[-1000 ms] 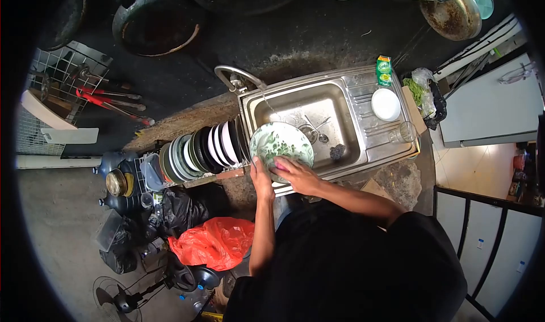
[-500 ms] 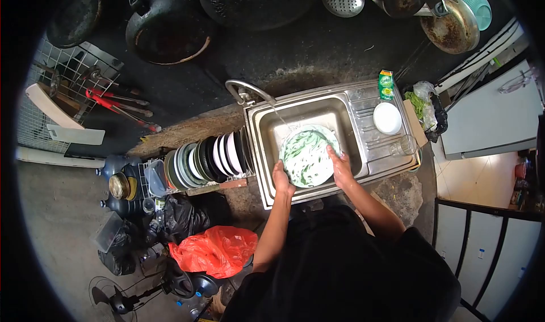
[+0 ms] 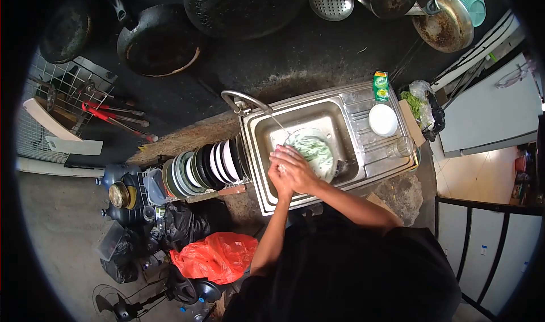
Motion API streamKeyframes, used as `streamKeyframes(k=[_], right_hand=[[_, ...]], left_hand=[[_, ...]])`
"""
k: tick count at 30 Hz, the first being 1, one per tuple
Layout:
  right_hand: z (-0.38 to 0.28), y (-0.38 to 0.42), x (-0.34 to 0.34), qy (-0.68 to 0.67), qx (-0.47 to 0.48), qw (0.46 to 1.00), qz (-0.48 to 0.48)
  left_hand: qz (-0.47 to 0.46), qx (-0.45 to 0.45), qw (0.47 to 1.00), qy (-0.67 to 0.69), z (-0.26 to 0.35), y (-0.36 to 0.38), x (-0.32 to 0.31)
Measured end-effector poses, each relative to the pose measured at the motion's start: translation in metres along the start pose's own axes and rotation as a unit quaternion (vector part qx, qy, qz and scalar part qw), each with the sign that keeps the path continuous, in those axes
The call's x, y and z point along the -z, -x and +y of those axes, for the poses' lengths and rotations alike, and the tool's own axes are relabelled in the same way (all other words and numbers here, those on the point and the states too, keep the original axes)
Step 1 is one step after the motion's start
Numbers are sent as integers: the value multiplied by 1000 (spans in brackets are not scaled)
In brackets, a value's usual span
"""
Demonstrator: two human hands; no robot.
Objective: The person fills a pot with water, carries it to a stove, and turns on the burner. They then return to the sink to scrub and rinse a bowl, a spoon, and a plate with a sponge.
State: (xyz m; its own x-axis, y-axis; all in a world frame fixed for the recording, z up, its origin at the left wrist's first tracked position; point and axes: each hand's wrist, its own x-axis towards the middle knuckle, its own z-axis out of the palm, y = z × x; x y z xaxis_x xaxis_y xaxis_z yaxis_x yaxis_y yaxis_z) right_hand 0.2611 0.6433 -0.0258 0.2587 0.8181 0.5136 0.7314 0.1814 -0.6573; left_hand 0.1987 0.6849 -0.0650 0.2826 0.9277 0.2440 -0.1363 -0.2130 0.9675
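A plate with green leaf-like markings (image 3: 312, 152) stands in the metal sink (image 3: 343, 126), partly hidden behind my hands. My left hand (image 3: 282, 180) is at the plate's lower left side. Across it lies my right hand (image 3: 298, 169), its fingers pressed together over the left one. Whether anything is held between the two hands is hidden. Water runs in a thin stream from the curved faucet (image 3: 250, 98) at the upper left of the sink.
Left of the sink, a rack holds a row of upright plates (image 3: 218, 163). On the drainboard (image 3: 369, 163) are a green packet (image 3: 381, 87), a white bowl (image 3: 383, 120) and a glass (image 3: 400, 147). Pans (image 3: 159, 41) hang above. A red bag (image 3: 216, 257) lies lower left.
My right hand has left the plate's right side and moved left onto my left hand. The plate sits slightly farther right and no longer has a hand on each side.
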Motion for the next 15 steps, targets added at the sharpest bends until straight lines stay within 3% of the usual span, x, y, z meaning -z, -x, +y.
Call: streamKeyframes(k=[2, 3, 4, 5, 7, 8, 10, 12, 13, 14, 15], right_hand=[[15, -16, 24, -60, -50, 997, 14], [31, -21, 26, -105, -220, 968, 66], [38, -26, 26, -148, -380, 906, 115], [35, -21, 20, -151, -381, 905, 114], [27, -17, 11, -59, -183, 974, 118], [6, -25, 22, -20, -46, 998, 33], [2, -19, 20, 43, 38, 998, 1], [44, -13, 17, -14, -111, 991, 71], [61, -10, 20, -164, -314, 926, 130], [76, 0, 30, -86, -352, 927, 99], [79, 13, 26, -50, -300, 944, 126]], left_hand=[[-25, 129, 991, -36, 37, -6, 9], [-34, 153, 986, -51, 38, -4, 13], [-32, 149, 987, -50, 40, -6, 12], [-40, 144, 986, -70, 43, -2, 13], [-58, 140, 985, -77, 44, -5, 14], [-40, 146, 988, -25, 42, -6, 7], [-31, 99, 995, -3, 40, -9, 8], [-75, 120, 989, -51, 42, -9, 19], [-55, 126, 989, -50, 41, -8, 22], [-35, 133, 989, -51, 46, -10, 23], [-19, 141, 989, -39, 50, -12, 20]])
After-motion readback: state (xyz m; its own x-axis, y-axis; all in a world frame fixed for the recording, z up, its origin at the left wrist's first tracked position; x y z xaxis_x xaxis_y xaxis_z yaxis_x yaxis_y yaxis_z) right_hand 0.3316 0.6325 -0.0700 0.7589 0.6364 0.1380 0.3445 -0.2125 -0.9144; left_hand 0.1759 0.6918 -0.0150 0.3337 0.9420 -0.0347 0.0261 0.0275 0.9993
